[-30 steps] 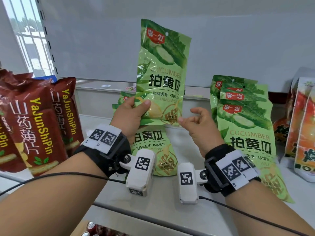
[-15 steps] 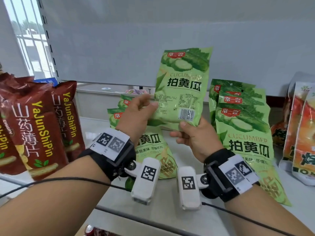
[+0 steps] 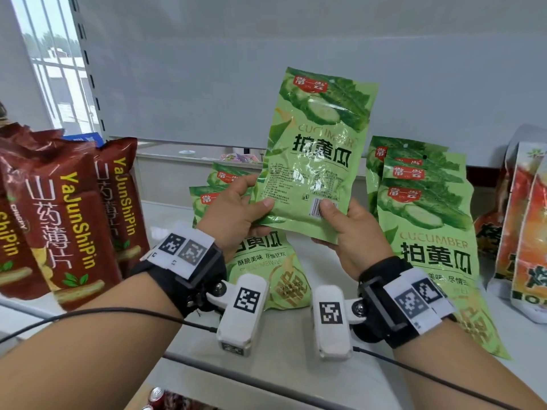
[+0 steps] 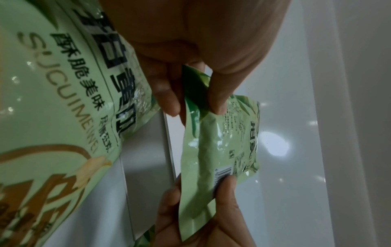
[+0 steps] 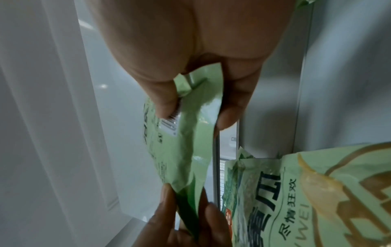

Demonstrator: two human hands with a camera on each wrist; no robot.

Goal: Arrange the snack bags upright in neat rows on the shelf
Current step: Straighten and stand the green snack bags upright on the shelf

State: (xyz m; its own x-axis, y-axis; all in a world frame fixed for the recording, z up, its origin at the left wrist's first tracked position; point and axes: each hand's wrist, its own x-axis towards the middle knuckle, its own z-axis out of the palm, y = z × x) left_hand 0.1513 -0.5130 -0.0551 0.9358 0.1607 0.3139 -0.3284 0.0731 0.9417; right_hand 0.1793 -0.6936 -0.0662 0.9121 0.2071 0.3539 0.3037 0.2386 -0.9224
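A green cucumber snack bag (image 3: 316,155) is held upright above the white shelf (image 3: 165,226), its back with the barcode facing me. My left hand (image 3: 236,214) pinches its lower left corner (image 4: 196,93) between thumb and fingers. My right hand (image 3: 352,229) pinches the lower right edge (image 5: 190,103), thumb on the barcode. Behind my left hand, other cucumber bags (image 3: 266,261) lie flat on the shelf. A leaning stack of cucumber bags (image 3: 423,220) stands to the right.
Brown YaJunShiPin bags (image 3: 68,220) stand at the left. Orange snack bags (image 3: 527,232) stand at the far right. The shelf's grey back panel (image 3: 266,69) rises behind. Cables run from both wrist cameras across the front rail (image 3: 266,383).
One second ago only my left hand held the bag, front facing me. The bag has turned its back to me, my right hand has taken its lower right edge, and it has risen upright.
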